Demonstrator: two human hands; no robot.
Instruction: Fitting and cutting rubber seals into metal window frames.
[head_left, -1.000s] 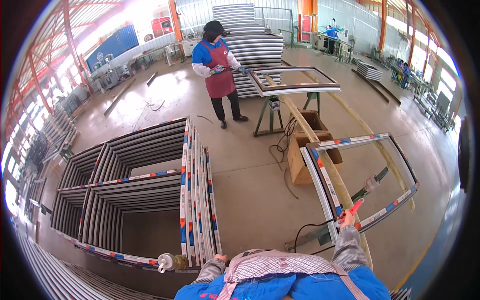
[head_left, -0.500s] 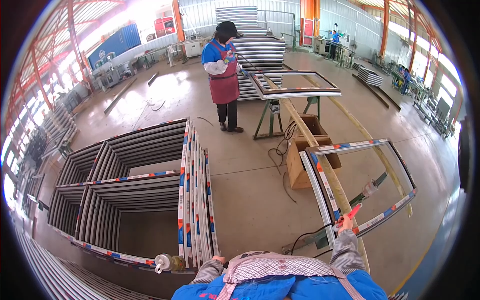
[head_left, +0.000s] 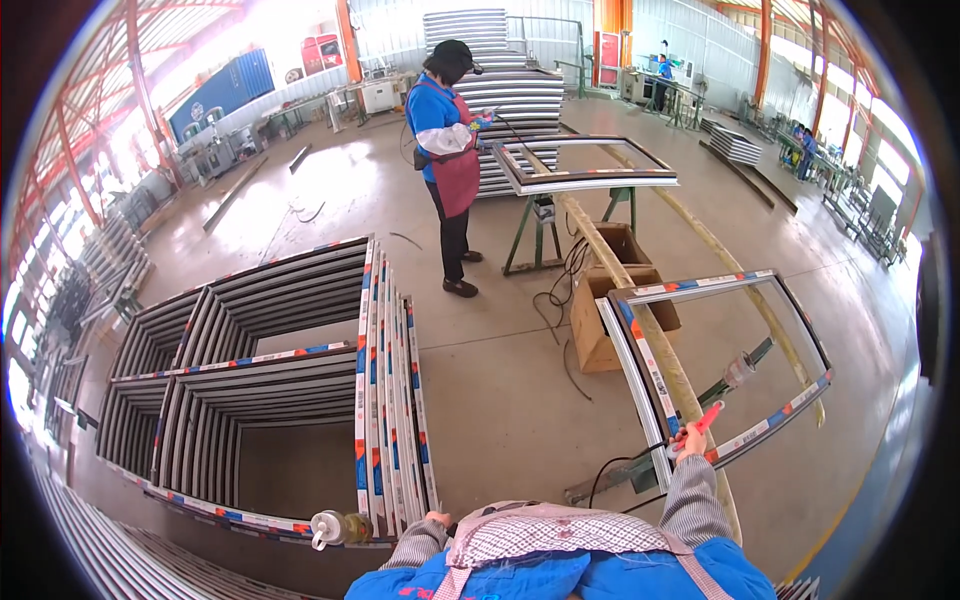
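Observation:
In my right hand (head_left: pixel 690 441) is a slim red hand tool (head_left: pixel 711 415) with a pale tip, its fingers wrapped round it. That hand is over the near left corner of a window frame (head_left: pixel 657 370), which has a dark face, white edges and blue, red and white tape. A black cable (head_left: pixel 610 466) runs up to this hand. My left hand (head_left: pixel 438 518) is low beside the right end of a large stack of taped frames (head_left: pixel 366 420); its fingers are too small and hidden to read.
Beams (head_left: pixel 595 235) on green trestles (head_left: pixel 540 235) carry the near frame and a farther one (head_left: pixel 590 180). Cardboard boxes (head_left: pixel 597 335) and cables stand beneath. A co-worker (head_left: pixel 445 150) stands by the far frame. A clear bottle (head_left: pixel 340 528) sits at the stack's near corner.
The co-worker has turned toward the far frame and lowered their hands to its edge, feet shifted nearer. My right hand keeps its grip on the red tool, almost unmoved.

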